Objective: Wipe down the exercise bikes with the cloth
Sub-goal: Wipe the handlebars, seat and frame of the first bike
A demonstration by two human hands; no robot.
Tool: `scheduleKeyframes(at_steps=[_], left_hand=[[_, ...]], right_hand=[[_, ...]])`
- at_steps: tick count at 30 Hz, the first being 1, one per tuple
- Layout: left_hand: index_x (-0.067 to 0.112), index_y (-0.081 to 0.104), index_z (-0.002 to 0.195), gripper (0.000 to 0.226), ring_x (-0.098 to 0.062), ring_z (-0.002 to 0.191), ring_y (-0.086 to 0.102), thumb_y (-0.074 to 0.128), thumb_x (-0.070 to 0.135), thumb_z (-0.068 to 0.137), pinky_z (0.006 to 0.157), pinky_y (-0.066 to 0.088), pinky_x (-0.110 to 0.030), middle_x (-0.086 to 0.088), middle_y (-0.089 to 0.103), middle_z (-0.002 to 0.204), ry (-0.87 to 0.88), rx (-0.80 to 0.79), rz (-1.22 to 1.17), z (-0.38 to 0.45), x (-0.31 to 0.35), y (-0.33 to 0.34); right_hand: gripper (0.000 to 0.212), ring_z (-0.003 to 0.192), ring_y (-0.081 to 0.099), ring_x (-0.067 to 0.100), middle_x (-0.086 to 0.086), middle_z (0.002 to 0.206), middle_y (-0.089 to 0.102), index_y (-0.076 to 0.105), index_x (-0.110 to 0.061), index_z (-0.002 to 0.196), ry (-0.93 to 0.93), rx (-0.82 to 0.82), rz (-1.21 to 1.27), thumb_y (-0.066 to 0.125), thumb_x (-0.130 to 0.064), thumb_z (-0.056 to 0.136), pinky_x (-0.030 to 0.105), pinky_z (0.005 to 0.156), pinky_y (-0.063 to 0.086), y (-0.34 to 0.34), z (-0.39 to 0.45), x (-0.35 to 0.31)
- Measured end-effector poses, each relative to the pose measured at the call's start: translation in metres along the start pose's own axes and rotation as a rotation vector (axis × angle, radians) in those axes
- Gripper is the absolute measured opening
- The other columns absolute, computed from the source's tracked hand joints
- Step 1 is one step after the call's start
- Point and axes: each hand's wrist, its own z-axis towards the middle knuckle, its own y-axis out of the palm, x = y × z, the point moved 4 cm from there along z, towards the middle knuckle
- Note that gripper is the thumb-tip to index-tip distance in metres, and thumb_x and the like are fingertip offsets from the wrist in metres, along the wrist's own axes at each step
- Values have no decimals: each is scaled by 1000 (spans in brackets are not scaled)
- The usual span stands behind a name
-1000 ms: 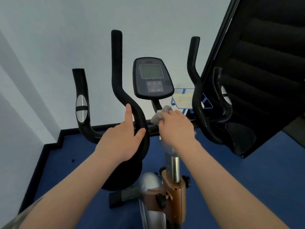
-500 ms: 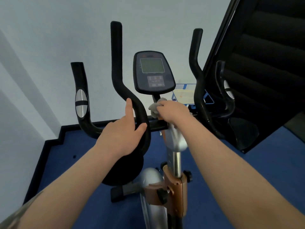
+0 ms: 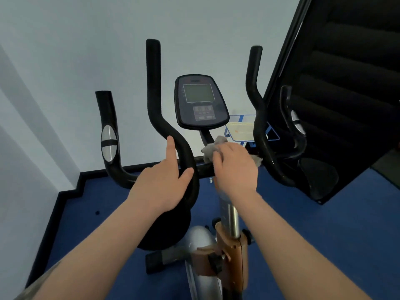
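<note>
Grey cloth point(image 3: 213, 148) pressed on the exercise bike's crossbar point(image 3: 204, 168) mid-frame under the right hand point(image 3: 234, 167), fingers curled round it; left hand point(image 3: 161, 184) gripping the black handlebar point(image 3: 173, 135).

floor point(image 3: 324, 234): blue, black skirting along the wall | exercise bike point(image 3: 216, 256) stands on it, base foot down flat | big black padded panel point(image 3: 335, 94) right of bike, lower corner on floor

Cloth point(image 3: 213, 148): mostly hidden under right hand point(image 3: 234, 167). Console point(image 3: 200, 101): button labels illegible. Exercise bike point(image 3: 216, 256): base cut off by bottom edge.
</note>
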Motion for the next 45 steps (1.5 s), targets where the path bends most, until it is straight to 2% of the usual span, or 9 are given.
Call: scheduleKeyframes(at_steps=[7,12,17,23,29,34,39,43,45], left_hand=[[29,-23,152,83,-19,67,59,37,53,99,65,47,-40,6,55,70,-4,-2,-12,2,0,1],[31,-25,151,83,-21,69,60,36,55,98,65,47,-39,6,56,71,-6,11,1,0,-1,1],[31,-24,152,83,-17,64,58,36,54,99,57,42,-36,6,55,68,-20,7,0,3,-2,2],[29,-25,151,84,-19,65,57,36,54,98,58,36,-36,9,50,69,-5,22,21,2,0,3],[30,-22,152,83,-22,66,59,37,54,98,59,40,-38,7,51,67,-25,8,5,4,-1,2],[31,-24,151,85,-24,70,60,37,56,97,62,42,-39,8,50,68,-20,8,11,3,0,3],[31,-22,152,83,-19,69,59,38,54,98,65,45,-38,5,55,75,-22,-5,-25,4,-2,2],[31,-23,151,84,-16,67,58,38,54,98,61,44,-36,7,54,74,-12,8,-20,3,-1,3],[32,-22,152,84,-15,64,57,38,55,98,56,40,-34,7,52,70,-16,18,-17,4,-3,4]], right_hand=[[28,87,59,22,0,92,63,65,-23,96,65,-206,53,39,-34,96,33,63,41,7,28,10],[26,115,55,21,3,113,64,68,-13,112,-101,175,126,50,-23,97,32,91,48,-2,-35,3],[33,87,54,18,-3,84,60,60,-21,81,-94,-55,354,39,-34,102,31,75,39,-4,4,17],[18,127,50,11,-4,123,65,76,-16,106,-234,125,373,68,-21,91,18,110,31,-13,-43,14],[30,91,62,17,-1,97,70,73,-15,91,-105,-191,184,50,-33,98,37,78,49,-9,10,-5],[18,105,63,16,-3,101,74,77,-16,97,-338,-42,249,59,-20,95,32,100,44,-25,-32,-16],[35,73,54,19,-5,71,56,52,-26,63,-188,-103,157,49,-25,98,42,80,44,-16,0,-25],[22,102,59,11,-10,93,70,71,-26,84,-287,-30,207,53,-24,97,34,105,35,-14,-31,-18],[32,81,55,6,-13,74,61,60,-30,68,-261,-98,206,48,-31,99,35,86,43,-15,-10,-7]])
